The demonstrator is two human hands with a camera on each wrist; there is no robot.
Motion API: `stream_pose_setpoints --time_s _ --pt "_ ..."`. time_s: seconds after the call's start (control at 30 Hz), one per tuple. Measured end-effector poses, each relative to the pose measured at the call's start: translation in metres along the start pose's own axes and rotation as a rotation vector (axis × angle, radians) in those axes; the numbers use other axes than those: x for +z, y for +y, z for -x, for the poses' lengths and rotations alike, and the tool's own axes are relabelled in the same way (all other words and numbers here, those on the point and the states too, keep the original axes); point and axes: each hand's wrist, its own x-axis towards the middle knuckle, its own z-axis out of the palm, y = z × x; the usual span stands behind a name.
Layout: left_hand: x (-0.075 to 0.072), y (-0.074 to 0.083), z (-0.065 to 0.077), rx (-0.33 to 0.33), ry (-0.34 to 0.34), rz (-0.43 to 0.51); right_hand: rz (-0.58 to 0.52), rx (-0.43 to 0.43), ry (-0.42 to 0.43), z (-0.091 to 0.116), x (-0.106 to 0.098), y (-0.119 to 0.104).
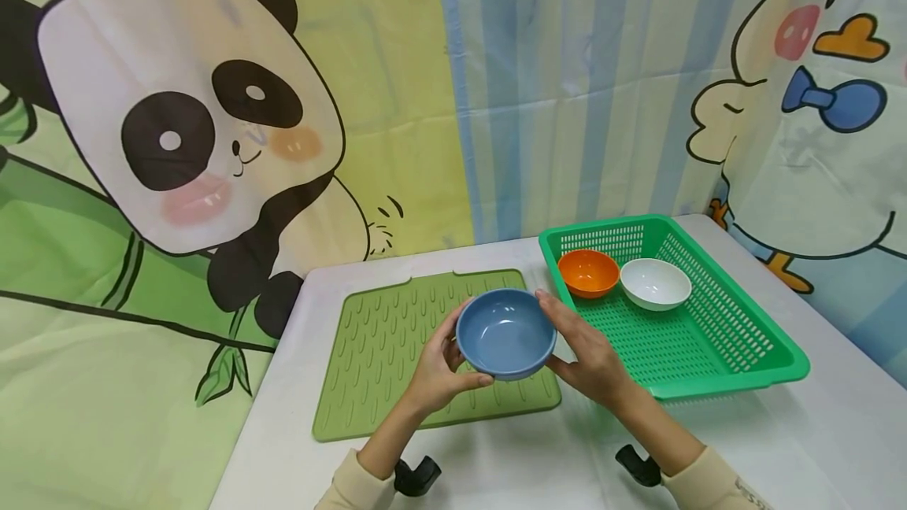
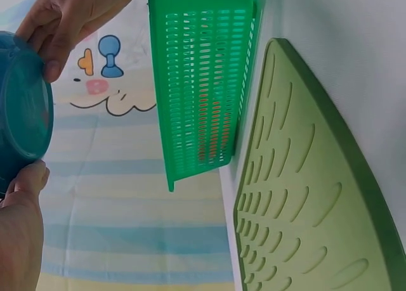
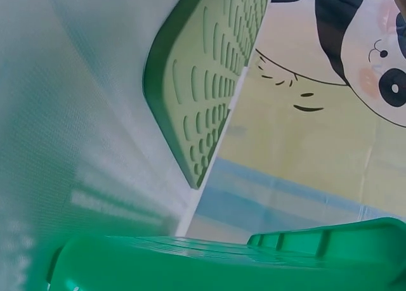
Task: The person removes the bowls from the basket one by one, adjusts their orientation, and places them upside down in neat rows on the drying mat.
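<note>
A blue bowl (image 1: pixel 506 334) is held above the green drying mat (image 1: pixel 368 360), its inside tilted toward the head camera. My left hand (image 1: pixel 441 372) grips its left side, thumb along the near rim and fingers behind. On the opposite side my right hand (image 1: pixel 590 356) pinches the rim between thumb and fingers. In the left wrist view the underside of the blue bowl (image 2: pixel 28 104) shows, with both hands on it. The right wrist view shows neither hand clearly nor the bowl.
A green plastic basket (image 1: pixel 733 329) stands to the right of the mat. Inside it, an orange bowl (image 1: pixel 588 274) and a white bowl (image 1: pixel 655 285) sit at the back. The white table (image 1: pixel 510 463) ends at a printed curtain (image 1: pixel 397 101) behind.
</note>
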Motion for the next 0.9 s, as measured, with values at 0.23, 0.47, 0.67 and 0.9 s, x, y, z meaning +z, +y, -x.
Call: stream_pose_setpoints --time_s 0.23,0.47,0.67,0.9 --pt "-0.0004 0.0005 0.0007 0.0 -0.007 -0.007 0.013 -0.011 0.018 -0.0002 -0.0003 0.0002" --pt "-0.0002 0.0011 0.0004 0.012 -0.016 -0.008 0.013 -0.041 0.04 -0.0019 -0.0011 -0.0002" --pt "0.0002 0.0016 -0.0002 0.02 -0.018 -0.009 0.022 -0.045 0.034 -0.0049 -0.0036 -0.0005" --pt "-0.0014 -0.0008 0.0 0.066 -0.04 0.006 0.009 -0.012 0.045 -0.0085 -0.0058 -0.0005"
